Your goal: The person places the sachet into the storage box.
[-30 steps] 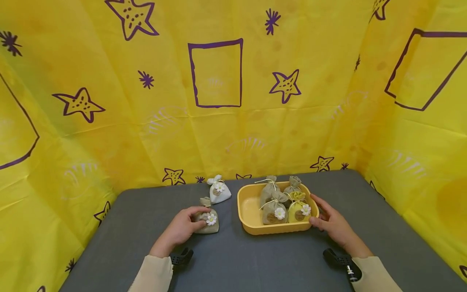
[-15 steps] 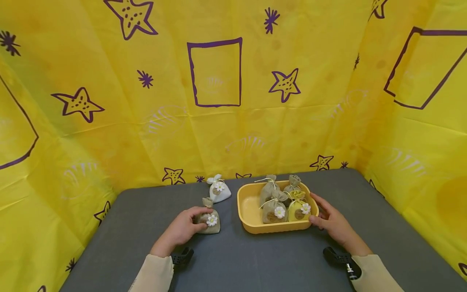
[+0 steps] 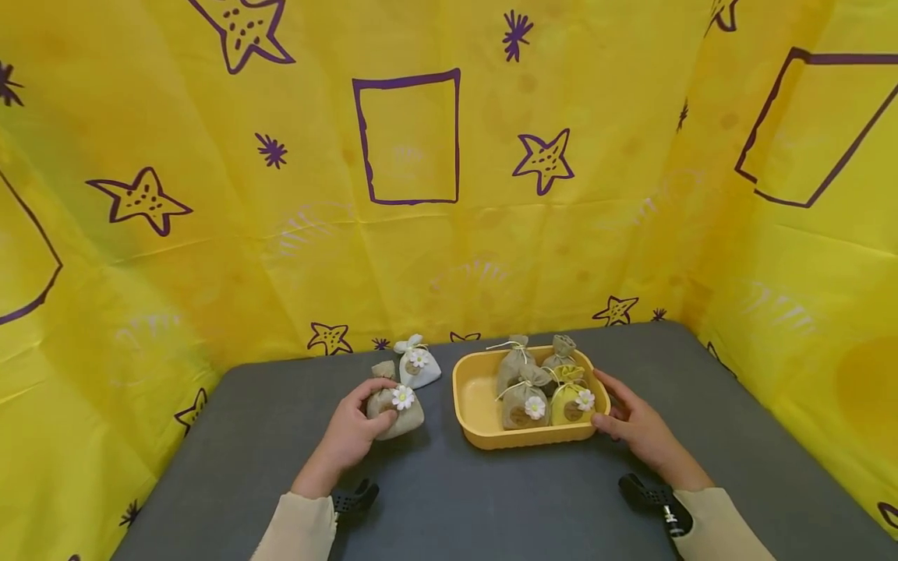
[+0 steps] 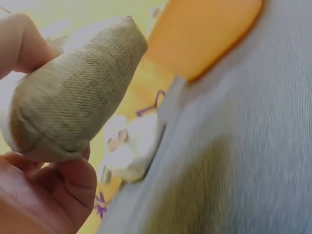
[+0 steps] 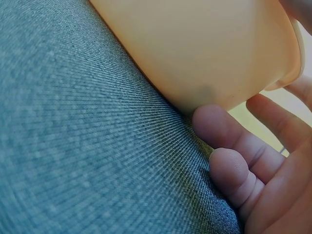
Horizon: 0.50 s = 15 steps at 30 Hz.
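My left hand [image 3: 351, 427] pinches a beige cloth sachet [image 3: 404, 421] with a white flower, between thumb and fingers. In the left wrist view the sachet [image 4: 78, 87] hangs clear of the table, its shadow on the cloth below. A white sachet [image 3: 421, 369] lies just behind it on the table. My right hand [image 3: 644, 432] holds the right end of a yellow plastic bin [image 3: 529, 441], thumb at the front corner and fingers along the side. Inside the bin's right part sit several sachets: a yellow one [image 3: 567, 411] and beige ones, such as the front beige sachet [image 3: 515, 413].
A dark grey cloth covers the table [image 3: 477, 506]. Yellow printed fabric [image 3: 421, 273] hangs behind and at both sides. The bare floor of the bin shows at its left end. A black strap [image 3: 354, 499] sits at my left wrist.
My left hand has lifted the beige sachet off the table and tilted it slightly. My right hand stays at the bin's right end. The head view has shifted a little.
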Motion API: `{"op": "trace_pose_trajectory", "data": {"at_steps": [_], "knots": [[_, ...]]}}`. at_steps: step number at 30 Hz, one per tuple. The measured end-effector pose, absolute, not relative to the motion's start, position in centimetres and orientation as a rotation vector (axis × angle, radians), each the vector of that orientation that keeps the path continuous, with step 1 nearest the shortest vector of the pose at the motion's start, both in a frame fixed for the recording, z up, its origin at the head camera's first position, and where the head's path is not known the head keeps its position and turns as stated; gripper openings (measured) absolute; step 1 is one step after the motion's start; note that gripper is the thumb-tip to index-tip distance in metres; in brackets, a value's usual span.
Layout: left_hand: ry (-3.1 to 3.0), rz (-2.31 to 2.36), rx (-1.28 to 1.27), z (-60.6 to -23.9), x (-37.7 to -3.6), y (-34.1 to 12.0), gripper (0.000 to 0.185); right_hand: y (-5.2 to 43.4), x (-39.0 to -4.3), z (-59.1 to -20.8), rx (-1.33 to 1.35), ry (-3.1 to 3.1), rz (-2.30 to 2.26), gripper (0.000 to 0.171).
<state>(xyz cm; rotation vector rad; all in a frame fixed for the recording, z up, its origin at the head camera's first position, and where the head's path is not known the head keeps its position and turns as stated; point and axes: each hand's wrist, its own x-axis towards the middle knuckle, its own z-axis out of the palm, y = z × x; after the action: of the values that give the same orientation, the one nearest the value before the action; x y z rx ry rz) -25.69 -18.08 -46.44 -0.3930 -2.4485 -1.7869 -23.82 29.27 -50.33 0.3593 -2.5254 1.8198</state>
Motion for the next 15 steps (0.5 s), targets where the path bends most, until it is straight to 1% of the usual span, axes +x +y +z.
{"op": "trace_pose_trajectory", "data": {"at_steps": [6,15], "knots": [[-2.474,-1.798,-0.394,-45.2,-25.8,-16.6,0.037,28.9,-24.0,-50.4,0.309,-2.538,1.856,0.076],[-2.461,-1.817,-0.448,-43.6,-27.8,-12.7,0.038,29.2,-24.0,-50.3,0.338,-2.528,1.819,0.076]]}}
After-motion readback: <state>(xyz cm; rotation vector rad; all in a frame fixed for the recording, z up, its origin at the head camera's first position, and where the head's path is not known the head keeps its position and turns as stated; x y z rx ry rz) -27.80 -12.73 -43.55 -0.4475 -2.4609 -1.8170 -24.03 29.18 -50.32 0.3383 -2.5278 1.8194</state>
